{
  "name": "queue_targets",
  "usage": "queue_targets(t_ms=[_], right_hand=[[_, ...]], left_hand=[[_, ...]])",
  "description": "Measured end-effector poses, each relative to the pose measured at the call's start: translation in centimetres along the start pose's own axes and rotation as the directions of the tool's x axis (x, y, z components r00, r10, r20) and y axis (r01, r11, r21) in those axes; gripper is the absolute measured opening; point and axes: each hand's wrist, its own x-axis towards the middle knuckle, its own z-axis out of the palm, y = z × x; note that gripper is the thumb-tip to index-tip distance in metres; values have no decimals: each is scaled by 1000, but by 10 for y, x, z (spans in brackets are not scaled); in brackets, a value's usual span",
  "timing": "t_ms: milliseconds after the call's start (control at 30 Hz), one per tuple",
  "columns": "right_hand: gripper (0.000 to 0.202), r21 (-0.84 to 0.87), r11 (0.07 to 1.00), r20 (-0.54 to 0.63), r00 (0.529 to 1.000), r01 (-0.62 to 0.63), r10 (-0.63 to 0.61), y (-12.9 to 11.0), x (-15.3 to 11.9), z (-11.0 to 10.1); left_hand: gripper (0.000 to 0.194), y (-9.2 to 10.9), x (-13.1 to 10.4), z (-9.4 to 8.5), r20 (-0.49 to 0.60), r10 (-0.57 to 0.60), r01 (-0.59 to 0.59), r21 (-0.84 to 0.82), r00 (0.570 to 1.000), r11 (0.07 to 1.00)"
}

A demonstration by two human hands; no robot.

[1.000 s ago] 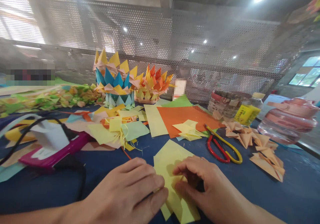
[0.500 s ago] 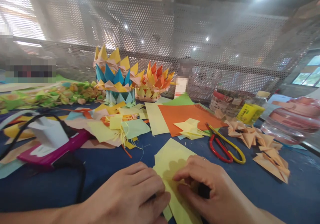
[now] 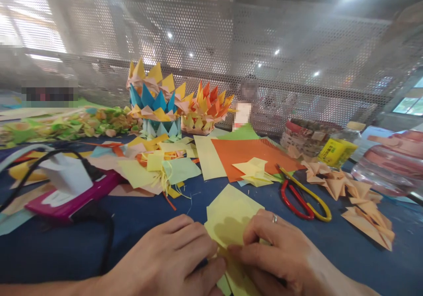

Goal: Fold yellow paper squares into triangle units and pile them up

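Pale yellow paper (image 3: 231,207) lies on the blue table at the bottom centre, partly folded, with more sheets under it. Closed fingers of my left hand (image 3: 178,254) hold its left edge. On the other side, my right hand (image 3: 280,247), with a ring on one finger, grips the paper with thumb and fingers bent together. The fingertips of both hands nearly meet over the fold, and the paper's near end is partly hidden by them.
Scissors (image 3: 304,194) with red and yellow handles lie right of centre. Behind are orange paper (image 3: 251,148), folded paper crowns (image 3: 155,97) and scraps. A purple power strip (image 3: 76,194) with cables is left; peach folded pieces (image 3: 370,221), a bottle (image 3: 342,146) and a pink jug (image 3: 393,159) are right.
The fingers of my right hand have shifted on the paper and drawn closer together, and the ring now shows. My left hand has barely moved. The view has turned slightly left.
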Motion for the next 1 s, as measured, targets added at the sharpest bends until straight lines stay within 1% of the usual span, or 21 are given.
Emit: queue_targets(t_ms=[67,133,167,200,233,267,400,500,567,667,767,800,867,1000], right_hand=[[23,-1,997,-25,997,79,-79,1,0,0],[23,-6,995,1,995,97,-97,0,0,-1],[24,-27,999,38,999,28,-27,-1,0,-2],[26,-43,999,70,998,-1,4,-2,-1,-2],[27,-43,999,70,997,15,-12,-3,-1,-3],[27,-60,998,77,997,4,1,-4,-1,-3],[27,-87,992,57,995,92,-88,-2,-2,-2],[24,-84,993,78,994,77,-71,-1,-2,-2],[22,-85,994,92,994,69,-62,-2,-1,-3],[22,-101,994,146,989,41,-26,-6,0,-5],[19,-103,995,188,982,-3,22,-7,1,-6],[18,-89,996,196,980,-2,20,-6,1,-7],[19,-50,998,204,979,36,-25,-3,2,-10],[18,4,984,151,973,177,-176,6,6,-15]], left_hand=[[27,1,-2,-1,10,-6,6,3,1000,1000],[29,1,-3,-1,16,-9,9,7,1000,1000],[29,1,-3,0,14,-4,4,14,1000,1000],[29,1,-3,1,8,-1,1,26,1000,1000],[29,1,-2,2,-7,5,-5,42,1000,999],[28,0,-2,3,-24,13,-12,61,1000,998],[26,-1,1,5,-72,43,-37,83,996,996],[27,0,0,6,-116,57,-48,76,992,996],[27,0,-1,7,-143,74,-58,114,987,992],[30,-1,-1,8,-145,80,-57,156,986,986],[32,-1,-1,10,-156,71,-50,138,985,989],[32,0,-1,10,-161,67,-45,135,985,990],[31,0,-2,10,-167,54,-31,134,984,990],[28,-1,-4,8,-180,46,-23,130,983,991]])
